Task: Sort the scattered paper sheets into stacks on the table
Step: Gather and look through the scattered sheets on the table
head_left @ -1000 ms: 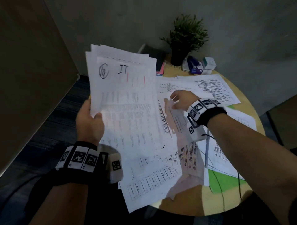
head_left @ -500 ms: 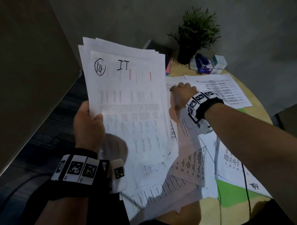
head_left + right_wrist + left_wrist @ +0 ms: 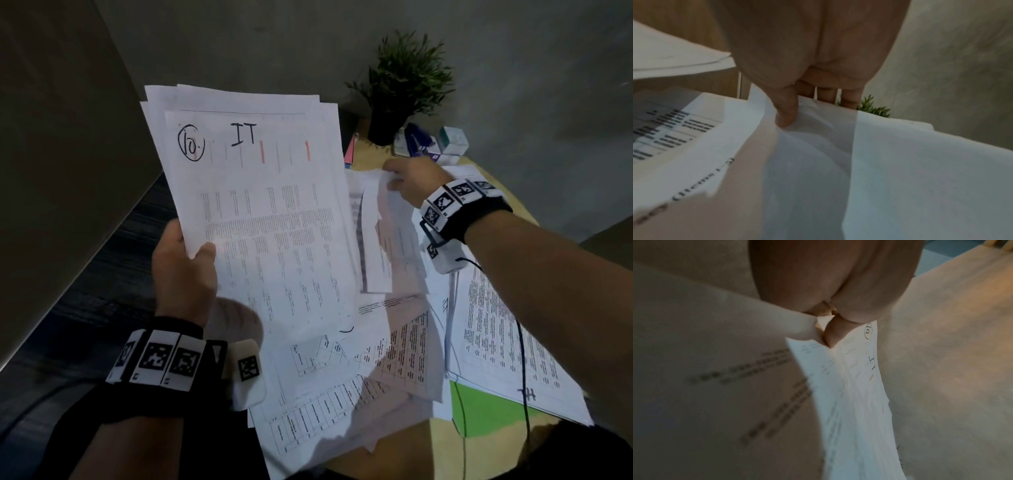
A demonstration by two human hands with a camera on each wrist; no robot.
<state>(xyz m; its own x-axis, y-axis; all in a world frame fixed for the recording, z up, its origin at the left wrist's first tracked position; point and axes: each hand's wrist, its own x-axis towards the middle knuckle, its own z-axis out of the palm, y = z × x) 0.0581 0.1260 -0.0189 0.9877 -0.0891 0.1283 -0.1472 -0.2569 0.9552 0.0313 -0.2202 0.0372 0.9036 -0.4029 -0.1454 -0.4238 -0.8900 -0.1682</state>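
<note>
The round counter (image 3: pixel 404 442) filled the lower right of the frame, strewn with scattered paper sheets (image 3: pixel 507 335). At centre left, the left hand (image 3: pixel 183 270) pinched a held stack (image 3: pixel 260 212), thumb clamped on its lower edge. At upper right, the right hand (image 3: pixel 412 183) gripped a loose sheet (image 3: pixel 394 233) by its top edge. That one-edge grip could let the fanned stack slip, and the lifted sheet might drag neighbours off the counter.

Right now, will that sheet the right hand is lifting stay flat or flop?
Probably flop: the sheet already curls and hangs under the right hand, pinched at one edge. It looks light and thin. It could likely slip or crease in that grip.
</note>
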